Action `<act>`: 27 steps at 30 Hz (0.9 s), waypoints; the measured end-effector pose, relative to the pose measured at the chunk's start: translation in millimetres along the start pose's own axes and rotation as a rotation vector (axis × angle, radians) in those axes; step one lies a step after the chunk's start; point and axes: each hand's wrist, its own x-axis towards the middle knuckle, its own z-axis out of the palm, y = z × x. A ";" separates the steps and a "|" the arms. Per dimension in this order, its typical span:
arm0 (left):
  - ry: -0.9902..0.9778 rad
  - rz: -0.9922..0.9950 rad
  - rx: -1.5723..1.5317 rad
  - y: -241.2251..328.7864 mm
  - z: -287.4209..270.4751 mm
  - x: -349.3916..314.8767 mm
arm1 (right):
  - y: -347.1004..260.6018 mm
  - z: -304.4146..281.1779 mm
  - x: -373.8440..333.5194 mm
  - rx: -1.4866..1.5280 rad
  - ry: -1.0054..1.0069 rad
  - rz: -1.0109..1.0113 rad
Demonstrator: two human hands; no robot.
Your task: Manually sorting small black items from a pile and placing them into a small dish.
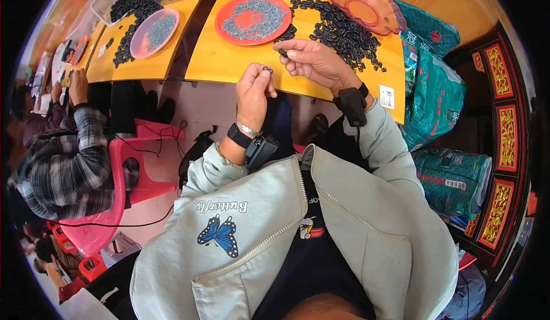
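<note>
My left hand (pixel 254 92) is raised at the near edge of the yellow table, its thumb and fingers pinched round a small dark piece (pixel 267 69). To its right, over the tabletop, my right hand (pixel 319 65) grips a small black plastic part (pixel 282 52) between thumb and fingertips. The two hands are close together but apart. Beyond them a red round plate (pixel 220 19) holds many thin silver metal pieces, too small to name. A loose heap of small black plastic parts (pixel 344 35) spreads beyond my right hand.
An orange-red scalloped bowl (pixel 366 12) sits at the far right. Green bags (pixel 438 91) stand right of the table. On the left table are a pink plate (pixel 138 45), more black parts (pixel 124 50) and a white basket (pixel 103 12). A person in plaid sits on a pink chair (pixel 117 171).
</note>
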 end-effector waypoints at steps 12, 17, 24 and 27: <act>-0.022 -0.008 0.004 3.8 0.9 -1.1 | 5.4 1.6 -0.1 0.069 -0.006 0.001; 0.011 0.012 -0.021 2.2 0.3 -0.2 | -0.9 13.8 -2.6 -0.158 0.099 -0.088; 0.023 0.015 -0.033 4.2 4.0 -3.1 | -7.6 27.4 -12.5 -0.459 0.227 -0.213; 0.026 0.005 -0.039 2.0 4.1 -3.2 | -3.6 26.6 -12.1 -0.482 0.234 -0.248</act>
